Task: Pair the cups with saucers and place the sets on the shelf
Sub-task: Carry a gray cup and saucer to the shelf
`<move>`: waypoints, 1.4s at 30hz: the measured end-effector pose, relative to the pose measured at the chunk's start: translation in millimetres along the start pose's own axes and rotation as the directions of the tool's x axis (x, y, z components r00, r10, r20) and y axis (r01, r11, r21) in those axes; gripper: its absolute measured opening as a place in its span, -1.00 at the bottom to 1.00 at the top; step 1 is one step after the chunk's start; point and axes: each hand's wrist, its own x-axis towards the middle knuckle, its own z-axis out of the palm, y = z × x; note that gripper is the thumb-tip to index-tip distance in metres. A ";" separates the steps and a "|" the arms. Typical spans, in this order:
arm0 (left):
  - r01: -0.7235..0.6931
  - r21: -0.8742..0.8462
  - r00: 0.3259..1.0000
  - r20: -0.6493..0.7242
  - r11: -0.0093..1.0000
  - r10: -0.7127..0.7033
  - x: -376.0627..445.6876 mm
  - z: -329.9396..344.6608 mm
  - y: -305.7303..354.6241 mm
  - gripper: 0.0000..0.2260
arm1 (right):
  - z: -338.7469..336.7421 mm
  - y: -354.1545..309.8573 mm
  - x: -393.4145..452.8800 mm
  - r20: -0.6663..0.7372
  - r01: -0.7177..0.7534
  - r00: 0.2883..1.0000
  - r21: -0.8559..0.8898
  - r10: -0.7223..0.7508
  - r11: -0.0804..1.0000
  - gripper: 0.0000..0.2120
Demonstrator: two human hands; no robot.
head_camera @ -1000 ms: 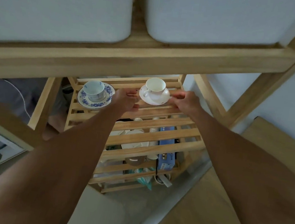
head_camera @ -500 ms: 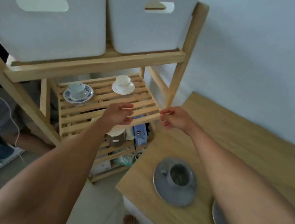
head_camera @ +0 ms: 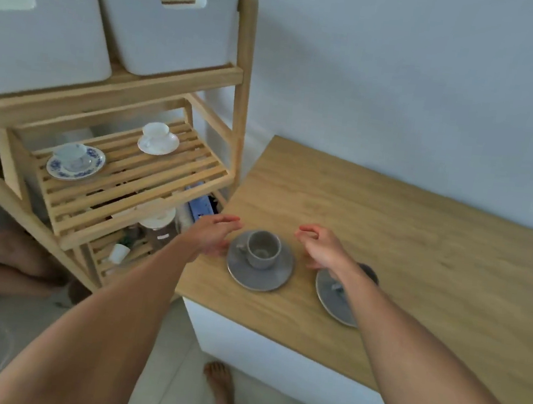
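Flanking grey cup (head_camera: pixel 263 249) on saucer (head_camera: pixel 258 279), left hand (head_camera: pixel 213 235), right hand (head_camera: pixel 321 249), grips wide, empty.

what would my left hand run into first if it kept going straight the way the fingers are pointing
Probably the grey saucer and then the grey cup standing on it. Your left hand is open beside the saucer's left rim, fingers aimed up and right across it. Depth is unclear, so it could pass just above the rim.

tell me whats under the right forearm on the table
A second grey saucer lies there, partly covered by the right forearm. Whether a cup stands on it cannot be seen.
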 end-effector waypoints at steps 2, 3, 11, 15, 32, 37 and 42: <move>-0.016 0.010 1.000 -0.004 1.000 0.016 1.0 7.2 -6.9 -0.68 | 5.8 10.3 -10.4 0.042 -0.067 0.997 0.093 0.063 0.993 -0.60; -0.024 0.011 1.000 0.000 1.000 0.024 -0.4 10.1 -8.8 -0.65 | 9.0 14.3 -14.1 0.061 -0.087 0.995 0.131 0.080 0.988 -0.58; -0.022 0.049 0.993 0.113 0.999 0.016 -21.4 12.8 -2.1 -0.57 | 21.9 10.9 -36.0 0.178 -0.085 0.983 0.274 0.036 0.958 -0.66; -0.032 0.003 0.984 0.177 0.999 0.031 -24.0 10.9 -10.7 -0.52 | 24.1 4.6 -39.9 0.194 -0.056 0.981 0.280 0.001 0.958 -0.62; -0.116 -0.112 0.980 0.148 0.987 0.132 -14.5 -1.4 -24.7 -0.69 | 34.5 -8.2 -31.0 0.201 0.102 0.967 0.247 -0.154 0.964 -0.66; -0.146 -0.133 0.982 0.099 0.980 0.160 -17.0 -23.6 -22.0 -0.68 | 50.2 -30.1 -19.4 0.228 0.134 0.956 0.219 -0.184 0.966 -0.67; -0.155 -0.193 0.988 -0.025 0.969 0.153 -21.0 -65.3 -20.4 -0.68 | 83.7 -70.0 -1.5 0.286 0.197 0.926 0.189 -0.246 0.962 -0.68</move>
